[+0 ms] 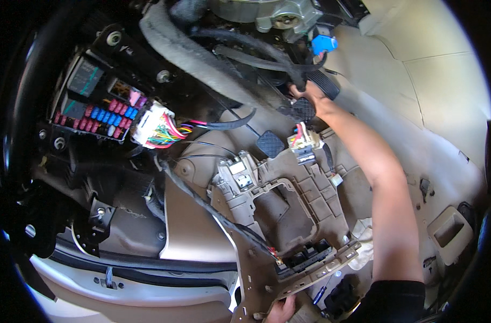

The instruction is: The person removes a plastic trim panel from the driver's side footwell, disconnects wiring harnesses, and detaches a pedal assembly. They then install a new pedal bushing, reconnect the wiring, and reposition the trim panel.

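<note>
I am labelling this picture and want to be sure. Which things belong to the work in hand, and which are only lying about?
In hand:
- right hand reaching among black hoses by the pedals
- left hand at the lower edge of the loose beige trim panel

Lying about:
- fuse box
- white connector with coloured wires
- white rag

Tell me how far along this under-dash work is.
Done: the beige trim panel is off and hangs loose in the footwell; the fuse box lies bare. In hand: the right hand reaches up to the black hoses by the pedals, and the left hand steadies the panel's lower edge. Left: the panel is not refitted.
</note>
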### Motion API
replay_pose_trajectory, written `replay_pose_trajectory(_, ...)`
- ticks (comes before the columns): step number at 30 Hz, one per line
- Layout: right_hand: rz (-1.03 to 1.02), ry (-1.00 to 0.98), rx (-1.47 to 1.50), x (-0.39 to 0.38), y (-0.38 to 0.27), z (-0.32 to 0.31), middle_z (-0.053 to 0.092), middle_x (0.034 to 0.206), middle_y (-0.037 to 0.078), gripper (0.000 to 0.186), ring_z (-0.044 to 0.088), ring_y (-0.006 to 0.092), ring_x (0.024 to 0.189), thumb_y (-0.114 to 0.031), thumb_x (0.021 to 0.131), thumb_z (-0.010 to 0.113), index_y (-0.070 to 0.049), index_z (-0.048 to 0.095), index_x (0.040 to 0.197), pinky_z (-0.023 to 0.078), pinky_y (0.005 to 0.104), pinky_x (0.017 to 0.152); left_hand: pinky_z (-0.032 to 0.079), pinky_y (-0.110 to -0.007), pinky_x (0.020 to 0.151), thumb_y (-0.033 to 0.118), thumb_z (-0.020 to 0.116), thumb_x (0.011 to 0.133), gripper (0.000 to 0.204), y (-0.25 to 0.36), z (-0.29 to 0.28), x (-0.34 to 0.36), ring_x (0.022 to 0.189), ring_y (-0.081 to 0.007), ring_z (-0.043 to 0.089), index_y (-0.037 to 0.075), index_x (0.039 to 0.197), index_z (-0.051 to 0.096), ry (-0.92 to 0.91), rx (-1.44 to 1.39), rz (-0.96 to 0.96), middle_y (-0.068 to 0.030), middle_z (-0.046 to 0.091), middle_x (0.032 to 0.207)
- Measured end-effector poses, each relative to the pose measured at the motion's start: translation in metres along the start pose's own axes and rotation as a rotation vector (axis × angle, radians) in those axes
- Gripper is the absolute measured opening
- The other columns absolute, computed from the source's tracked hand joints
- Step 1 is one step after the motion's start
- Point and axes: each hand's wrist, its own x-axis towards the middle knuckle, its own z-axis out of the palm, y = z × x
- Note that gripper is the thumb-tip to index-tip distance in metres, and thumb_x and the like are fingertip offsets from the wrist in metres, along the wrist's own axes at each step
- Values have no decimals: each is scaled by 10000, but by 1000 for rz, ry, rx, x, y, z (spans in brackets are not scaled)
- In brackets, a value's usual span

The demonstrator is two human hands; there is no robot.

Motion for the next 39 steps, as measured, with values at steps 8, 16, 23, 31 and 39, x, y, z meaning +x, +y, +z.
replay_pose_trajectory(8,-93,107,-143,-14,-12,-13,750,984,251,294,748,440,922,-194,866,667,-3,726,1082,612,495,805,556,-313,730,7,625,1056,144,9,2,0,906,-149,650,16,1199,643,1,-44,71,-74,695,1072)
replay_pose_trajectory(16,-126,131,-111,-12,15,11,718,1067,279,226,732,456,936,-129,933,652,-4,699,1115,615,479,781,541,-302,682,9,633,1054,94,26,16,3,862,-134,643,6,1139,673,34,68,242,-65,698,1031)
replay_pose_trajectory(23,75,118,-30,-13,8,6,700,1078,235,141,717,422,1003,-129,934,657,-31,708,1022,602,472,837,547,-313,735,41,672,1037,82,46,16,3,893,-142,657,-8,1095,702,43,155,261,-55,714,988)
replay_pose_trajectory(31,340,-9,-44,-11,-10,-6,680,1269,315,272,683,404,1211,-93,992,552,-69,724,1201,566,468,1043,557,-367,894,32,692,1017,140,69,24,8,1004,-201,693,-37,1137,716,26,172,333,-114,748,1097)
replay_pose_trajectory(39,226,59,-210,-18,-14,-1,672,1319,288,296,746,399,1062,-34,944,579,-45,719,1204,633,444,915,552,-376,913,65,726,972,178,95,35,9,973,-212,706,-53,1106,730,95,377,318,-121,747,1025)
